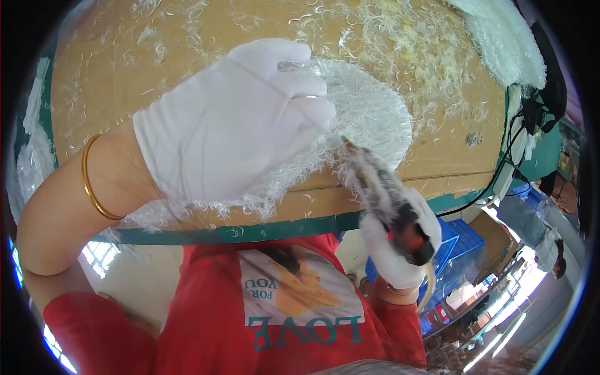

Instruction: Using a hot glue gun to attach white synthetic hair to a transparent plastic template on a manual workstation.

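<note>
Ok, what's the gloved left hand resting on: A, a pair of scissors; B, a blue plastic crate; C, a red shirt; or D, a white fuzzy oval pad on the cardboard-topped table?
D: the left hand lies flat on the white fuzzy pad, which sits on the table, while the right hand holds a trimming tool at the pad's edge.

White cloth gloves on left hand (231, 119) and right hand (400, 240); thin gold bangle (90, 181) at left wrist; red printed T-shirt (250, 312).
</note>
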The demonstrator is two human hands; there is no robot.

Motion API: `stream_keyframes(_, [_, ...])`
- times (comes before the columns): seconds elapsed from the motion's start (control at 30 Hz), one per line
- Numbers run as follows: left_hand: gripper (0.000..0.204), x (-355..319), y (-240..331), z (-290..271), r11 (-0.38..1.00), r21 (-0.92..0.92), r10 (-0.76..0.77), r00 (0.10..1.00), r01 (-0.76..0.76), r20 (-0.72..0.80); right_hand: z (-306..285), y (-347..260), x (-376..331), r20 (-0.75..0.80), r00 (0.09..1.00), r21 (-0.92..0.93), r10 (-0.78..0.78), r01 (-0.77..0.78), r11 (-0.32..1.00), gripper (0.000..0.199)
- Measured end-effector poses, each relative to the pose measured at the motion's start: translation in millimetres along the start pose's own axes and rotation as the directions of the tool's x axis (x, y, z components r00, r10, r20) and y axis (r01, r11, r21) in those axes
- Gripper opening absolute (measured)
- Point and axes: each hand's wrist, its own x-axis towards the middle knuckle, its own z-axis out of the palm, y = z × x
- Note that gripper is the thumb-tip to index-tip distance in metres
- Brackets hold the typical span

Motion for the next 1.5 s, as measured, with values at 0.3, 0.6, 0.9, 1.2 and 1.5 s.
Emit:
stream_keyframes(0.3, [0.047, -3.7, -0.4, -1.1, 0.998, -0.050, 0.023, 0.999, -0.024, -0.023, -2.4, -2.8, 1.0, -0.002, 0.992, 0.014, 0.123, -0.123, 0.992, 0.029])
stream_keyframes(0.6, [0.051, -4.2, -3.4, 6.4, 0.996, -0.077, 0.033, 0.995, -0.040, -0.098, -4.7, 0.7, 5.7, 0.037, 0.994, 0.001, 0.099, -0.099, 0.995, 0.025])
stream_keyframes(0.9, [0.050, -2.6, -2.2, 6.4, 0.998, -0.025, 0.046, 0.995, -0.049, -0.087, -2.3, 6.8, -2.3, -0.014, 0.965, 0.085, 0.261, -0.259, 0.962, 0.024])
stream_keyframes(1.2, [0.050, -3.3, 0.4, 9.3, 0.999, 0.001, 0.043, 0.993, -0.043, -0.114, -4.2, 7.6, -12.9, -0.118, 0.919, 0.196, 0.376, -0.349, 0.916, 0.020])
stream_keyframes(1.5, [0.054, 1.5, 4.4, 17.3, 1.000, 0.017, 0.026, 0.981, -0.023, -0.195, -7.5, 7.6, -18.5, -0.099, 0.918, 0.176, 0.384, -0.363, 0.915, 0.021])
